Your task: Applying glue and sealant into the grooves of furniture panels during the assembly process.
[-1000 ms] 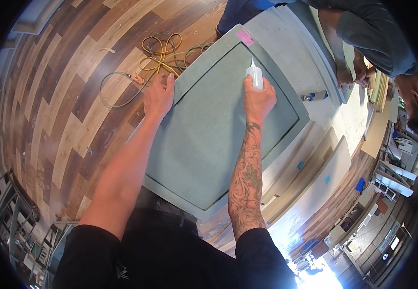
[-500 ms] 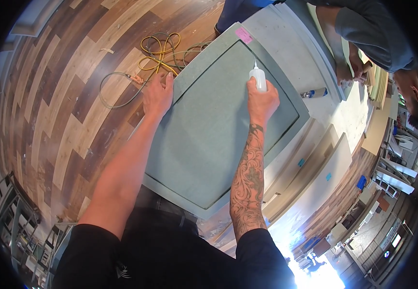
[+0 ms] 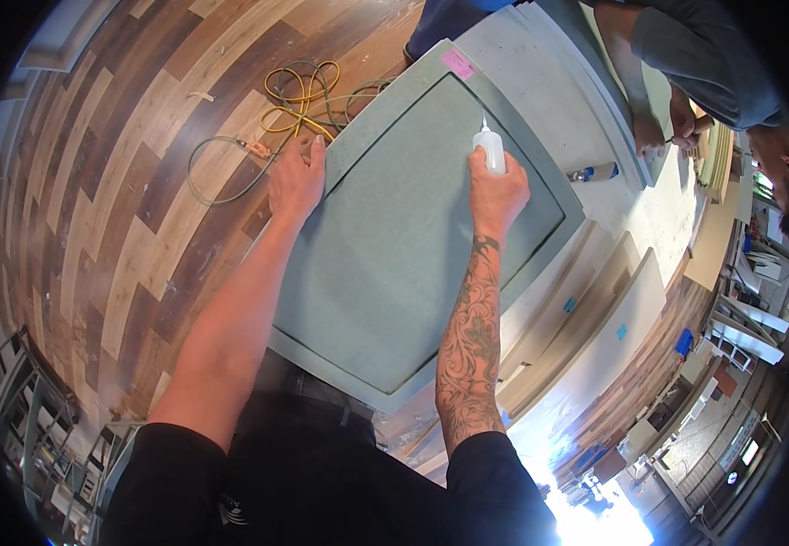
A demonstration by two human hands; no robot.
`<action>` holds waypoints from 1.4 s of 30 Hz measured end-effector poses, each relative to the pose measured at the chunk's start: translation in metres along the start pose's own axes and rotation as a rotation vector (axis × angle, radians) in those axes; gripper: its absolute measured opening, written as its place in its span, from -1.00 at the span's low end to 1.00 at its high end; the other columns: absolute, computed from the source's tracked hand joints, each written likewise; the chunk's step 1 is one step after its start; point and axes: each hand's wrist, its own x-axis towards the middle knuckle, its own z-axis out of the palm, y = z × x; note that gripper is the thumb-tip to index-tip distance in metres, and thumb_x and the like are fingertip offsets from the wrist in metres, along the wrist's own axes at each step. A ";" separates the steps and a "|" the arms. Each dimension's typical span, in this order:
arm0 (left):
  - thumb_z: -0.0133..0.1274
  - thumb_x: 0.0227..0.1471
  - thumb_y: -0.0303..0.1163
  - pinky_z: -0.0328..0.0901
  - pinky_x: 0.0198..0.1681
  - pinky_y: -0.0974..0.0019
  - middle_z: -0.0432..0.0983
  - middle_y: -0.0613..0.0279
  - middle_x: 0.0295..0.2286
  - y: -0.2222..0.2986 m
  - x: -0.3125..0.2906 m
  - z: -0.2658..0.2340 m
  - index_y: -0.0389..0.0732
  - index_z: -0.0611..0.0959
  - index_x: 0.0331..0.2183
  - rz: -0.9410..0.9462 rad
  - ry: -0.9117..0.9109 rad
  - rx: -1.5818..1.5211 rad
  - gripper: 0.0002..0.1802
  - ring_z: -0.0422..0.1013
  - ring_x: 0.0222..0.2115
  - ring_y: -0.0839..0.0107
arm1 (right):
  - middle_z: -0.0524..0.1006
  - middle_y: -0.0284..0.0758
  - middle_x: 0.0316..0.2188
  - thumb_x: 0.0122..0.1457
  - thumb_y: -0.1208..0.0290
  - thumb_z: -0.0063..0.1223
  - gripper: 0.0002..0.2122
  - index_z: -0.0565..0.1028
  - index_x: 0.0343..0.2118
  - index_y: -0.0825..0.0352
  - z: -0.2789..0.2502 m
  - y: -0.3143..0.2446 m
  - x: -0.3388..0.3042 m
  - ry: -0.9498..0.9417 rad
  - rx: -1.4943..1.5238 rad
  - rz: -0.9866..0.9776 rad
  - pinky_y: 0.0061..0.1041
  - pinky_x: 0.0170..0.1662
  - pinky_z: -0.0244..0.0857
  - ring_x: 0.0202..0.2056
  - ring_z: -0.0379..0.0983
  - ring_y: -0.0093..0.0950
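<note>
A grey-green panel (image 3: 385,237) with a dark groove running round near its edges lies in front of me. My right hand (image 3: 498,196) is closed round a white squeeze bottle (image 3: 490,150) with a thin pointed nozzle. That nozzle points away from me, its tip by the groove on the panel's right side; whether it touches cannot be made out. At the panel's left edge is my left hand (image 3: 297,182), thumb and fingers apart and nothing visible in it. A pink label (image 3: 457,64) sits on the panel's far corner.
Yellow and grey cord (image 3: 303,100) lies coiled on the wood-plank floor (image 3: 140,173), left of the panel. A blue-and-silver hand tool (image 3: 593,173) is to the right. Pale boards (image 3: 585,318) lean nearby. At far right a co-worker's hands (image 3: 663,136) are busy over a stack.
My right hand and the bottle have shifted very slightly to the right. The co-worker's hands have moved a little. My left hand stays at the panel's edge.
</note>
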 end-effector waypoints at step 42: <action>-0.10 0.29 0.14 0.39 -0.09 -0.04 0.68 0.02 -0.34 -0.002 0.001 -0.001 -0.13 0.60 0.06 0.029 0.007 0.005 -0.40 0.58 -0.20 -0.01 | 0.57 -0.12 -0.35 0.03 0.16 0.30 -0.64 0.64 -0.26 0.39 -0.014 0.012 -0.008 0.035 -0.051 0.023 -0.16 -0.18 0.40 -0.29 0.53 -0.13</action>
